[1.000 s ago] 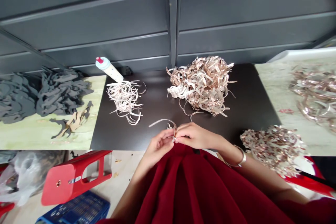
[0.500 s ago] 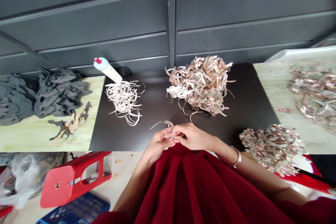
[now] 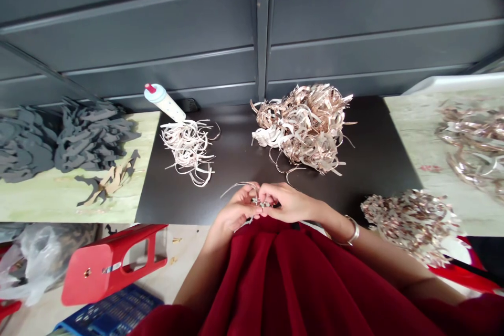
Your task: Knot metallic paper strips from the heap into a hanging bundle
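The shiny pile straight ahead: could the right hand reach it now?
Probably yes: only tabletop and loose strands separate the right hand from the shiny pile, though it's busy with a thin strip.

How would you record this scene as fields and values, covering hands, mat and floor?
Left hand: holds a thin strip
Right hand: fingertips pinched together, close beside the left hand's
Mat, left: pale strips, bottle behind them
Mat, right: shiny pile
Left of mat: grey pieces
Floor: red stool, blue crate

Strip (image 3: 235,186) partly hidden by fingers (image 3: 271,194), blue crate (image 3: 132,300) cut off at bottom edge
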{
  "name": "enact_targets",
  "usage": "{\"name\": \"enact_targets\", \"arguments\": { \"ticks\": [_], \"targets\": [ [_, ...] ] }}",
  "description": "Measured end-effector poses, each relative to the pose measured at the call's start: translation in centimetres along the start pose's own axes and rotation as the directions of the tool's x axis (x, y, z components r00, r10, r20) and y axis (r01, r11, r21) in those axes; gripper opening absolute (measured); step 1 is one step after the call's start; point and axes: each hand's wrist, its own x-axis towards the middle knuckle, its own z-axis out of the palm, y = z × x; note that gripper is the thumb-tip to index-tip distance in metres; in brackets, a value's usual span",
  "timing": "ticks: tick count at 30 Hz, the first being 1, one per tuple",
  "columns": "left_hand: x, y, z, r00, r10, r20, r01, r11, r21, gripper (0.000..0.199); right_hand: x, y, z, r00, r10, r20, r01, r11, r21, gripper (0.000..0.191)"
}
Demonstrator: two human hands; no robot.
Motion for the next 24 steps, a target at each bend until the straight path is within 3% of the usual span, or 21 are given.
{"name": "enact_targets", "arguments": {
  "ticks": [3,5,7,10,14,17,24],
  "targets": [
    [0.3,-0.2,-0.5,0.999,0.016,-0.032,-0.016,1.0,-0.009,0.045,-0.2,0.1,0.1,0.981,-0.093,-0.168,0.08,0.993,-0.085,0.015],
    [0.2,-0.3,-0.8,0.999,-0.004,-0.032,0.004,1.0,0.002,0.042,-0.4,0.1,0.1,0.97,-0.146,-0.196,0.135,0.989,-0.067,0.024],
    [0.0,-0.3,-1.0,0.999,-0.034,-0.023,0.035,0.999,0.018,0.036,-0.6,0.2,0.2,0.976,-0.147,-0.159,0.15,0.989,0.005,0.031],
    [-0.3,-0.6,-1.4,0.998,-0.066,-0.003,0.066,0.997,0.04,0.031,-0.9,0.6,0.0,0.994,-0.063,-0.093,0.074,0.99,0.12,0.036],
    [-0.7,-1.0,-1.7,0.997,-0.067,0.048,0.064,0.996,0.063,0.04,-1.0,1.1,-0.7,0.998,0.055,-0.014,-0.049,0.956,0.291,0.023],
    [-0.8,-0.8,-1.5,0.995,-0.051,0.086,0.043,0.995,0.09,0.048,-1.1,1.3,-0.8,0.998,0.056,-0.011,-0.046,0.911,0.41,0.015],
    [0.0,-0.6,-0.6,0.996,0.08,-0.03,-0.071,0.971,0.228,0.035,-1.2,1.7,0.1,0.993,0.093,-0.07,-0.062,0.933,0.354,0.023]
  ]
}}
